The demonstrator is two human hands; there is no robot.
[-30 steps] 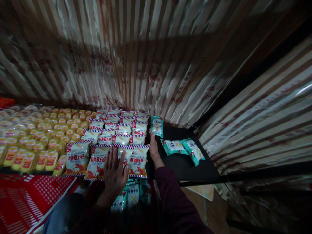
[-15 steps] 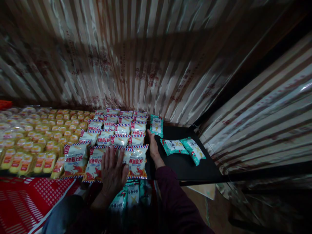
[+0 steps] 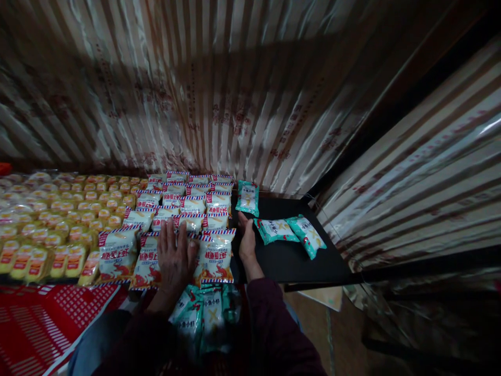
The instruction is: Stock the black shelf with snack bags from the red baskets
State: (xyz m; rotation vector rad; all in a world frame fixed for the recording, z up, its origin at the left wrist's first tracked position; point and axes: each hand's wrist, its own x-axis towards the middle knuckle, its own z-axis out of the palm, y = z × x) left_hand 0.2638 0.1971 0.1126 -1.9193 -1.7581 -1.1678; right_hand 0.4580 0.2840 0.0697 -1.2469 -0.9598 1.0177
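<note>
Rows of white snack packets (image 3: 117,254) with red lettering and striped edges lie on a black board (image 3: 274,263). My left hand (image 3: 176,261) rests flat on the front-row packets, fingers apart. To the right of the packets, my right hand (image 3: 247,241) is held edge-down on the board, fingers extended, with nothing in it. Just beyond its fingertips lies a teal packet (image 3: 248,198). Two more teal packets, one (image 3: 276,231) touching the other (image 3: 307,236), are to its right.
Many small yellow packaged cakes (image 3: 70,235) fill the left side. A red perforated basket (image 3: 47,324) is at lower left. More teal packets (image 3: 211,313) sit below the board's front edge. Striped plastic sheeting (image 3: 235,94) hangs behind and at right.
The view has shifted slightly, so everything appears a little further left. My left hand has moved slightly up on the packets. My right hand's fingers have drawn slightly back from the upright teal packet.
</note>
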